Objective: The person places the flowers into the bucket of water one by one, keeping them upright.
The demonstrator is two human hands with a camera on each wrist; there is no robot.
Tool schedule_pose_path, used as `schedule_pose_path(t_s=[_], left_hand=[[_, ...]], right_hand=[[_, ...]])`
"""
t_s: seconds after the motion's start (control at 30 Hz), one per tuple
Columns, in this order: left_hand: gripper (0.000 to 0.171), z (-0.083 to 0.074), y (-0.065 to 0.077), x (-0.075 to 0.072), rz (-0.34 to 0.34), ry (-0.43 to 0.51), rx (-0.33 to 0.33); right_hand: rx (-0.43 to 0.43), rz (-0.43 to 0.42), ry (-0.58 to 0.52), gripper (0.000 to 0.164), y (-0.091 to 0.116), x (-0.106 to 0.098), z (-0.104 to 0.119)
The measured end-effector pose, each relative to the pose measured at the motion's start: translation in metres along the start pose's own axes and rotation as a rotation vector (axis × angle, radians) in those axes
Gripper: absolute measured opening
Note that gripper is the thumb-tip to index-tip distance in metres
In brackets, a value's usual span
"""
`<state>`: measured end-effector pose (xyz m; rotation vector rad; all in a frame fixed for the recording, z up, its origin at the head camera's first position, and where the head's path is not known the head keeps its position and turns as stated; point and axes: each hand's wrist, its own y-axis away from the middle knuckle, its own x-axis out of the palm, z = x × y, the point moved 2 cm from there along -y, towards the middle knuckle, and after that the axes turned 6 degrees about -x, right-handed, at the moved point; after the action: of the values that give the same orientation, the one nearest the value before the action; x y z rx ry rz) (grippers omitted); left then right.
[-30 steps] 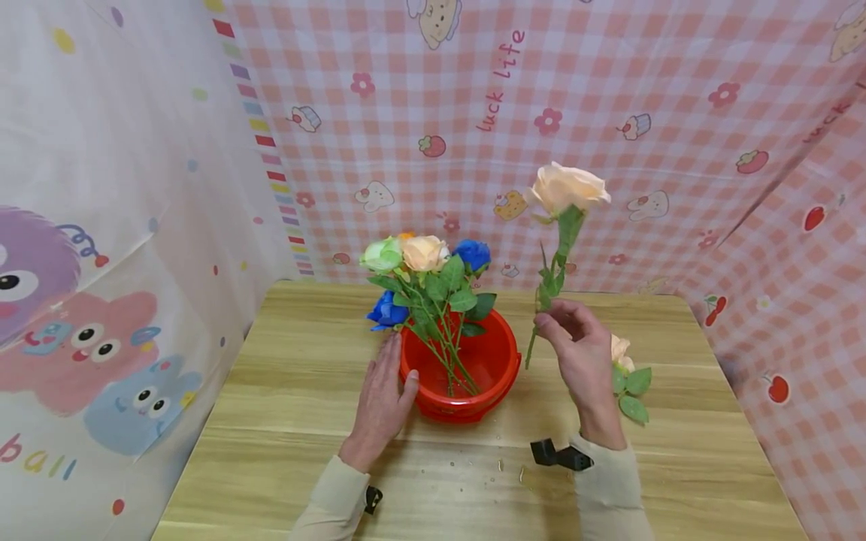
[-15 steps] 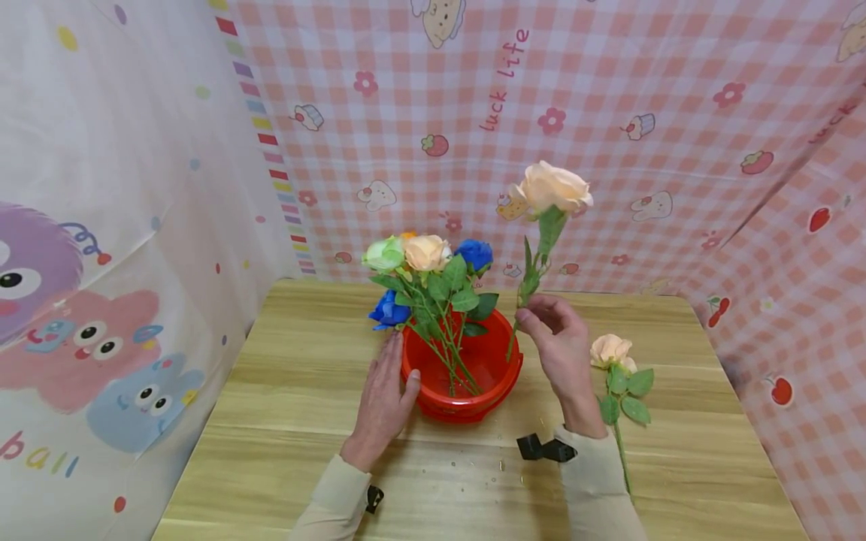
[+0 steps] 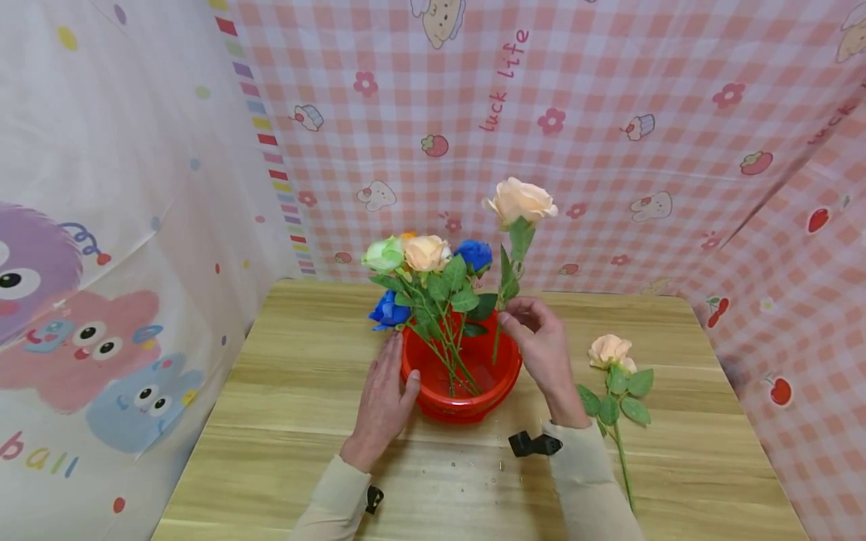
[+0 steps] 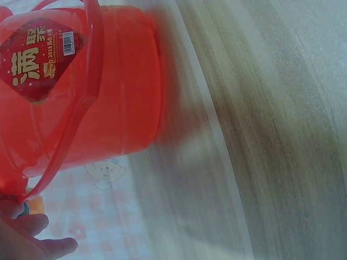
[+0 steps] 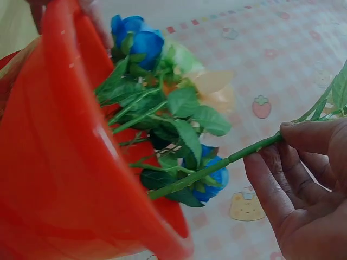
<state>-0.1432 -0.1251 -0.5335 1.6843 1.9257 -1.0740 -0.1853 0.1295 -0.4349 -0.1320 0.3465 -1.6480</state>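
My right hand (image 3: 541,349) pinches the green stem of a peach artificial rose (image 3: 521,201) between thumb and fingers. Its bloom points up, and the lower stem end (image 5: 179,187) overlaps the opening of the red bucket (image 3: 504,383) in both the head and right wrist views. Against the bucket's left rim, my left hand (image 3: 383,398) rests with straight fingers. Inside the bucket lean several artificial roses: a green one (image 3: 383,254), a peach one (image 3: 426,252), a blue one (image 3: 473,255) and another blue one (image 3: 388,310) drooping over the left rim.
Another peach rose (image 3: 611,352) lies on the wooden table (image 3: 271,421), right of my right forearm. Small water drops (image 3: 501,466) dot the wood in front of the bucket. A pink checked cloth (image 3: 609,75) hangs behind the table. The bucket's handle (image 4: 89,81) hangs along its side.
My right hand has carried the peach rose left and a little lower, from beside the bucket to over its right rim. The left hand stays at the rim.
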Motion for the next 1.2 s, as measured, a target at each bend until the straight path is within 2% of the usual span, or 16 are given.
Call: schedule_pose_path(t_s=[0.2, 0.57, 1.0, 1.2], left_hand=[[0.067, -0.001, 0.000, 0.000, -0.003, 0.002, 0.002], [0.067, 0.000, 0.001, 0.000, 0.006, 0.000, 0.000], [0.067, 0.000, 0.001, 0.000, 0.004, -0.004, -0.001], [0.067, -0.001, 0.001, 0.000, 0.002, 0.000, 0.004]], right_hand=[[0.036, 0.048, 0.051, 0.021, -0.002, 0.006, -0.007], [-0.007, 0.136, 0.203, 0.019, -0.005, 0.020, -0.019], [0.009, 0.215, 0.365, 0.019, -0.012, 0.035, -0.024], [0.019, 0.229, 0.401, 0.018, -0.016, 0.041, -0.026]])
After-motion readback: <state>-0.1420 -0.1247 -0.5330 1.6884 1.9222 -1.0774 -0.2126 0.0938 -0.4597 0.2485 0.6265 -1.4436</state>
